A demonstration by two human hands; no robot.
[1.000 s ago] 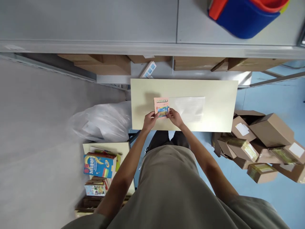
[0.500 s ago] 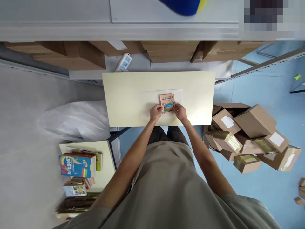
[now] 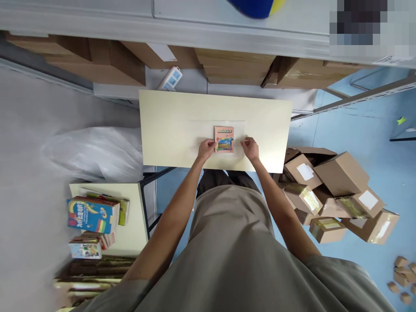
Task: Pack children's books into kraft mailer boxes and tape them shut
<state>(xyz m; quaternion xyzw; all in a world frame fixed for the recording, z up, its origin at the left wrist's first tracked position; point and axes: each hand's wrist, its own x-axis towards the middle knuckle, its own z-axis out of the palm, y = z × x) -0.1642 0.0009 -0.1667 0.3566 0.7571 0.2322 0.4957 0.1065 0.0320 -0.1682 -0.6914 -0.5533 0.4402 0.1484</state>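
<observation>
A small pink book (image 3: 224,139) with a framed colour picture on its cover lies on a thin translucent sheet (image 3: 239,130) on the pale yellow table (image 3: 172,130). Its left edge, near the lower corner, is pinched between thumb and fingers of my left hand (image 3: 207,149). My right hand (image 3: 251,150) is to the right of the book, apart from it, close to the sheet's right edge. Its fingers are bent with thumb and forefinger slightly apart, and I see nothing between them.
Cardboard boxes (image 3: 240,67) and a white power strip (image 3: 172,79) fill the shelf behind the table. Small boxes (image 3: 341,173) are piled on the floor at right. At left are a plastic bag (image 3: 97,154) and a side table with stacked books (image 3: 92,216).
My right hand has let go of the book's right edge and moved off to the right. The book now sits straighter, and my left hand is still at its left edge. The view has tilted slightly.
</observation>
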